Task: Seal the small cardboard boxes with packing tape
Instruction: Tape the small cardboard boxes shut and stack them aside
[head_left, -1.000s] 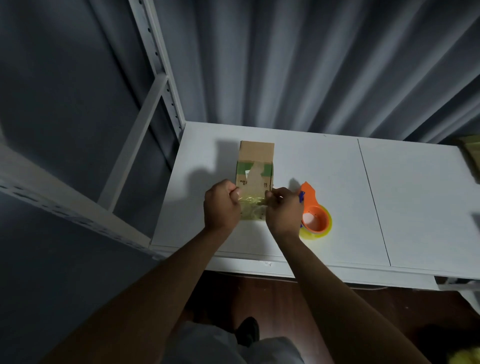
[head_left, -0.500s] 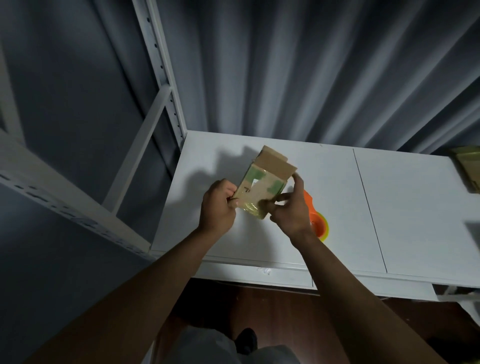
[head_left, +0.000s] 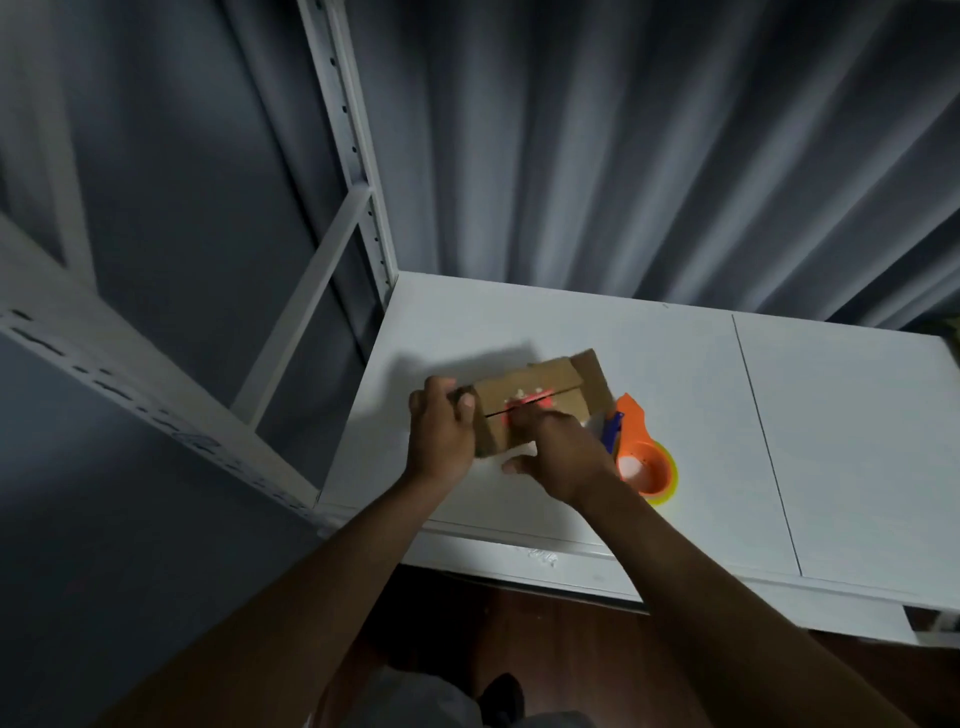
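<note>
Head view: box (head_left: 524, 410) held in both hands, untaped seam facing up.

The left hand (head_left: 441, 434) gripped the box's left end with curled fingers; the right hand (head_left: 558, 452) held its near right side, thumb below. The box sat just above the worktop (head_left: 831, 441), near the front-left corner, with the tape dispenser (head_left: 641, 457) just beside it on the right. Judged step: positioning the box for taping. Next move probably required freeing the right hand to take the dispenser.

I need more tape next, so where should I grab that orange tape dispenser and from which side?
Probably by the orange tape dispenser's round body, coming from above on its right with the right hand. It lies flat on the white table, and that side is open; the cardboard box crowds its left.
</note>
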